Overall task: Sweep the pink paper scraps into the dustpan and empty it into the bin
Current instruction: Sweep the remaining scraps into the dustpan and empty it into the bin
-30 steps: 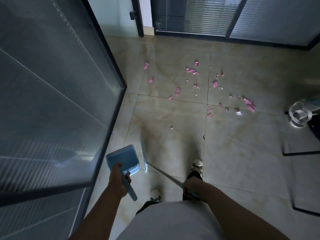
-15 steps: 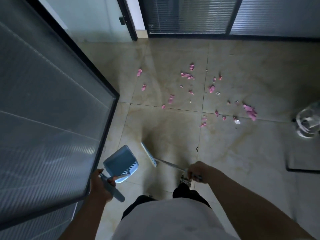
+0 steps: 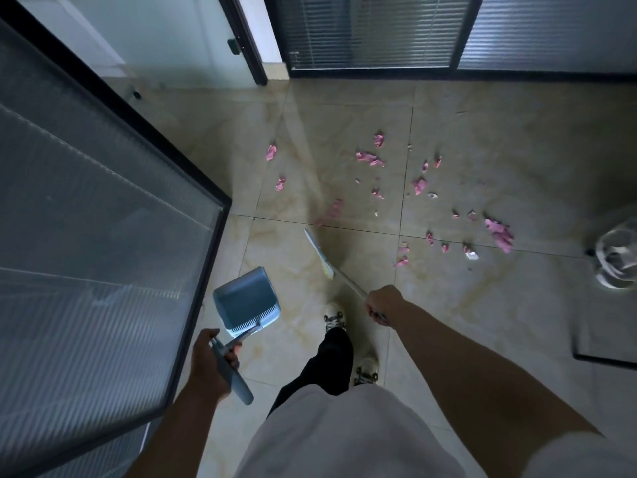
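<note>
The person stands on the tiled floor (image 3: pixel 465 305) with a tool in each fist. The left hand (image 3: pixel 210 365) is closed around the handle of the blue dustpan (image 3: pixel 246 298), which hangs in the air beside the glass partition (image 3: pixel 103 236), its pan looking empty. The right hand (image 3: pixel 382 303) is wrapped tight on the thin handle of the broom (image 3: pixel 320 251), whose head sits low over the floor just short of the mess. The pink scraps (image 3: pixel 368 158) lie scattered ahead across several tiles, none gathered yet; a larger clump (image 3: pixel 499 232) sits off to the right near the bin (image 3: pixel 617 257) with its white liner.

The pieces look light and crumpled, so I'd worry that a brisk stroke flicks them wider instead of herding them. Those lying nearest the partition could slide against its frame. And with the dustpan held up off the floor, anything swept toward it now would simply pass underneath.
</note>
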Available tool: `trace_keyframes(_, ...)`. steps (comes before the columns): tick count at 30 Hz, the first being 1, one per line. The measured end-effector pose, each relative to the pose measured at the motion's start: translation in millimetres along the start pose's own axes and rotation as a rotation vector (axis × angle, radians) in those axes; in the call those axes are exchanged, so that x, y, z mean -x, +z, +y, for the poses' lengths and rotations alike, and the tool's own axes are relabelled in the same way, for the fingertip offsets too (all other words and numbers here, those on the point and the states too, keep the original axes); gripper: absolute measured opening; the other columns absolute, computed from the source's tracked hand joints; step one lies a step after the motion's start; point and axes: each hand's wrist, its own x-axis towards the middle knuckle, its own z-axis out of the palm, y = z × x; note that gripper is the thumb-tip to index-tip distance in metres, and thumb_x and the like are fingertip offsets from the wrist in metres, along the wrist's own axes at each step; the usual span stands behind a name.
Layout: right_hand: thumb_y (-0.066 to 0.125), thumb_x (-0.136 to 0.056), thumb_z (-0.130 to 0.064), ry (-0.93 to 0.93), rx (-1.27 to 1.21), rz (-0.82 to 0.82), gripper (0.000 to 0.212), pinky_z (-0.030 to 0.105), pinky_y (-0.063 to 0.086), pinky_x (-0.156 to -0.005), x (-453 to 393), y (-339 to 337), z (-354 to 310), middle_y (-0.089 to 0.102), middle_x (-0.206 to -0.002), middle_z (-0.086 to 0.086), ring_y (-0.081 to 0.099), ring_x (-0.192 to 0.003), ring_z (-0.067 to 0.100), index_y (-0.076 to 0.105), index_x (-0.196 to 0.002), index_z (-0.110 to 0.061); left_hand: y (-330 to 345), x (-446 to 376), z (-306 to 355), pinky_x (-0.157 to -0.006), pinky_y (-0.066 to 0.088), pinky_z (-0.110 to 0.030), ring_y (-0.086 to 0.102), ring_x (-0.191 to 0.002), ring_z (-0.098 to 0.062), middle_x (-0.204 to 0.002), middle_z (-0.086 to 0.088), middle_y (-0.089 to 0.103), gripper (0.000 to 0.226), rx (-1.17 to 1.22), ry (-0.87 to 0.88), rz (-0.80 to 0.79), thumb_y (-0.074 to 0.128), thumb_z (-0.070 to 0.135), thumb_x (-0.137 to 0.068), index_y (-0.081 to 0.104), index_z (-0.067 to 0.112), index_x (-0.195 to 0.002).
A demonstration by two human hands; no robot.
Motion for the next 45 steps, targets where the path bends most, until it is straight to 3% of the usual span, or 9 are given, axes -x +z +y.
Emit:
trace_keyframes(4, 0.055, -0.086, -0.005, 0.007, -0.01, 0.059, 0.022, 0.024, 0.046, -0.053, -4.9, -15.1, -5.8, 0.055, -0.068, 0.005, 0.051, -0.055, 0.015, 0.049, -0.066, -0.013, 33.0, -26.9, 10.2, -0.036, 0.031, -0.01, 0.035, -0.028, -0.011, -0.081, -0.015, 0.049, 0.016, -0.049, -0.035, -0.03, 0.049, 0.028, -0.077, 0.037, 0.018, -0.077)
trace_keyframes(9, 0.064, -0.081, 0.003, 0.082, -0.094, 0.208, 0.024, 0.026, 0.038, -0.05, 1.2, -66.6, 14.7, 0.054, -0.063, 0.015, 0.047, -0.042, 0.018, 0.058, -0.058, -0.001, 100.3, -52.1, 19.8, -0.037, 0.035, -0.014, 0.041, -0.036, -0.011, -0.061, -0.005, 0.048, 0.034, -0.132, -0.024, -0.072, 0.051, 0.032, -0.078, 0.047, 0.012, -0.105)
trace_keyframes(13, 0.06, -0.082, -0.003, 0.029, -0.078, 0.273, 0.012, 0.025, 0.038, -0.044, 16.0, -109.1, 37.5, 0.053, -0.061, 0.013, 0.047, -0.041, 0.019, 0.059, -0.071, 0.002, 166.5, -56.7, 29.2, -0.044, 0.035, -0.022, 0.04, -0.053, -0.014, -0.073, -0.005, 0.047, 0.017, -0.168, 0.032, -0.082, 0.047, 0.027, -0.087, 0.049, 0.016, -0.1)
trace_keyframes(17, 0.061, -0.083, -0.008, 0.039, -0.053, 0.382, 0.009, 0.023, 0.038, -0.042, 20.6, -137.6, 54.1, 0.053, -0.067, 0.01, 0.048, -0.047, 0.02, 0.053, -0.084, -0.004, 229.7, -51.8, 38.6, -0.047, 0.039, -0.023, 0.046, -0.053, -0.013, -0.071, -0.004, 0.047, 0.03, -0.168, 0.081, -0.125, 0.047, 0.025, -0.087, 0.05, 0.011, -0.113)
trace_keyframes(23, 0.058, -0.082, -0.021, 0.118, -0.138, 0.515, 0.023, 0.035, 0.053, -0.063, -2.9, -204.0, 74.4, 0.066, -0.092, 0.018, 0.067, -0.078, 0.032, 0.056, -0.099, -0.005, 322.9, -32.5, 25.1, -0.04, 0.039, -0.016, 0.045, -0.052, -0.011, -0.072, -0.003, 0.048, 0.019, -0.145, 0.153, -0.207, 0.041, 0.023, -0.092, 0.049, 0.015, -0.107)
trace_keyframes(28, 0.052, -0.082, -0.016, 0.184, -0.195, 0.559, 0.028, 0.031, 0.054, -0.058, -22.6, -295.3, 86.2, 0.066, -0.093, 0.019, 0.067, -0.072, 0.032, 0.052, -0.107, -0.003, 385.4, -5.8, -1.4, -0.037, 0.034, -0.015, 0.041, -0.037, -0.009, -0.064, -0.001, 0.043, 0.01, -0.126, 0.132, -0.175, 0.037, 0.025, -0.082, 0.046, 0.019, -0.085)
trace_keyframes(33, 0.052, -0.087, -0.009, 0.265, -0.233, 0.632, 0.037, 0.04, 0.056, -0.086, -50.6, -376.4, 96.7, 0.063, -0.111, 0.023, 0.066, -0.096, 0.037, 0.053, -0.122, 0.004, 419.9, 11.0, -21.1, -0.039, 0.034, -0.013, 0.043, -0.037, -0.01, -0.07, -0.003, 0.045, 0.009, -0.063, 0.086, -0.135, 0.042, 0.029, -0.082, 0.044, 0.02, -0.081)
trace_keyframes(38, 0.05, -0.087, -0.005, 0.299, -0.281, 0.598, 0.033, 0.038, 0.057, -0.068, -65.6, -419.8, 88.0, 0.055, -0.063, 0.012, 0.063, -0.06, 0.03, 0.058, -0.115, 0.011, 414.5, 16.3, -24.4, -0.046, 0.034, -0.02, 0.04, -0.042, -0.012, -0.067, -0.004, 0.042, 0.013, -0.032, 0.053, -0.078, 0.042, 0.03, -0.082, 0.039, 0.019, -0.077)
trace_keyframes(45, 0.05, -0.091, -0.005, 0.23, -0.043, 0.248, 0.04, 0.028, 0.048, -0.061, -56.8, -397.1, 38.3, 0.047, -0.072, 0.003, 0.048, -0.061, 0.015, 0.051, -0.129, 0.006, 361.4, 9.2, -27.1, -0.045, 0.034, -0.021, 0.042, -0.044, -0.013, -0.061, -0.003, 0.047, 0.016, -0.093, 0.018, -0.013, 0.047, 0.029, -0.084, 0.042, 0.017, -0.076)
